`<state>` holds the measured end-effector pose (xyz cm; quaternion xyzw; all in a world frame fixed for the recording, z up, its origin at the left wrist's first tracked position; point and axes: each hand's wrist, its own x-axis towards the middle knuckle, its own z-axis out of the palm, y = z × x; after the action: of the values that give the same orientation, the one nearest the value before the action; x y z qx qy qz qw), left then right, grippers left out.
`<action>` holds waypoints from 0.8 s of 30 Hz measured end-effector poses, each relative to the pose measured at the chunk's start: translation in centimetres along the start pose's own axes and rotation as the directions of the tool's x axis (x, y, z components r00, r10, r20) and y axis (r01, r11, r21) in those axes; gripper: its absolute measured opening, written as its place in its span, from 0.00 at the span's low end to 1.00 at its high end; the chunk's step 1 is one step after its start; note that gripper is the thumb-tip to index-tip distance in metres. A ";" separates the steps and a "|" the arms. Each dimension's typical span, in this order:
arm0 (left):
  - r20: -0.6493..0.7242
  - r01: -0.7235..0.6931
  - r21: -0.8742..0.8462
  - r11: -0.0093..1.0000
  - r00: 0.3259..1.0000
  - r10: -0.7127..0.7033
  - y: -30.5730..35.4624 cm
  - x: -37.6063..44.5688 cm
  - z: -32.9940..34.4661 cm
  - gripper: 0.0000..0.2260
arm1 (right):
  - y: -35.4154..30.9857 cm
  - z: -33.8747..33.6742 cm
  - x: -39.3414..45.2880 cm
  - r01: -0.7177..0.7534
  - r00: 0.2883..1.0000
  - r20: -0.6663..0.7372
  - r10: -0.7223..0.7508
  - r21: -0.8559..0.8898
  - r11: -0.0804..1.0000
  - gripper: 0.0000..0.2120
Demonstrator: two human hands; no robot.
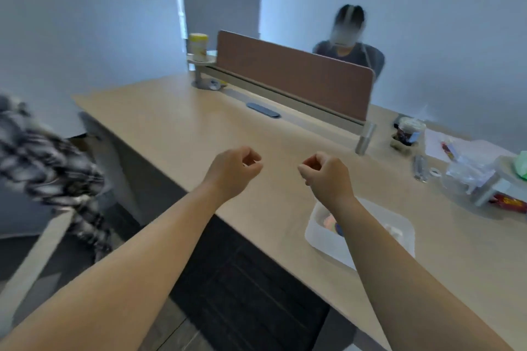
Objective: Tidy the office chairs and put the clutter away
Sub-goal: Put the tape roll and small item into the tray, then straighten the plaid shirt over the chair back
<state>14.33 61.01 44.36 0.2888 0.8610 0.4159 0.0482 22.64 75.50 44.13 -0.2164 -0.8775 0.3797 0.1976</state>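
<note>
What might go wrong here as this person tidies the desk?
The right forearm hangs right over the white bin near the desk edge; pulling back carelessly might knock it off. The clutter at the right, loose plastic bags and a jar, sits crowded, so grabbing one item may topple another.

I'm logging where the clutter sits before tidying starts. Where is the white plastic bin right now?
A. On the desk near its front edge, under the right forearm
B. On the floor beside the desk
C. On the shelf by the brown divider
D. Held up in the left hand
A: the white plastic bin rests on the desk near its front edge, partly covered by the right forearm; both the left hand and right hand hold nothing.
</note>
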 end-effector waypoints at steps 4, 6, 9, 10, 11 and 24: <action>-0.165 0.149 0.032 0.988 0.976 -0.142 -3.6 -5.8 -6.1 0.11 | -5.0 4.9 -1.9 0.104 0.979 0.167 -0.114 0.070 0.992 0.04; -0.238 0.236 0.042 0.971 0.946 -0.220 -5.8 -9.4 -9.3 0.11 | -7.7 8.0 -3.6 0.149 0.952 0.254 -0.170 0.101 0.984 0.04; -0.351 0.360 0.033 0.932 0.878 -0.327 -9.0 -15.2 -13.8 0.09 | -11.9 12.5 -6.5 0.212 0.898 0.358 -0.255 0.157 0.965 0.04; -0.387 0.396 0.021 0.918 0.850 -0.358 -9.9 -17.2 -15.3 0.08 | -13.4 14.0 -7.5 0.236 0.875 0.391 -0.287 0.174 0.956 0.04; -0.425 0.429 0.010 0.903 0.820 -0.385 -10.8 -19.2 -16.7 0.07 | -14.9 15.5 -8.6 0.260 0.849 0.423 -0.316 0.187 0.947 0.04; -0.706 0.660 -0.088 0.746 0.487 -0.514 -21.0 -44.1 -35.1 0.09 | -34.5 33.0 -27.6 0.356 0.607 0.625 -0.490 0.337 0.872 0.04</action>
<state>29.86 2.90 44.59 -0.1980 0.8952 0.3632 -0.1658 20.67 20.41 44.16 0.1749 -0.8741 0.4513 -0.0428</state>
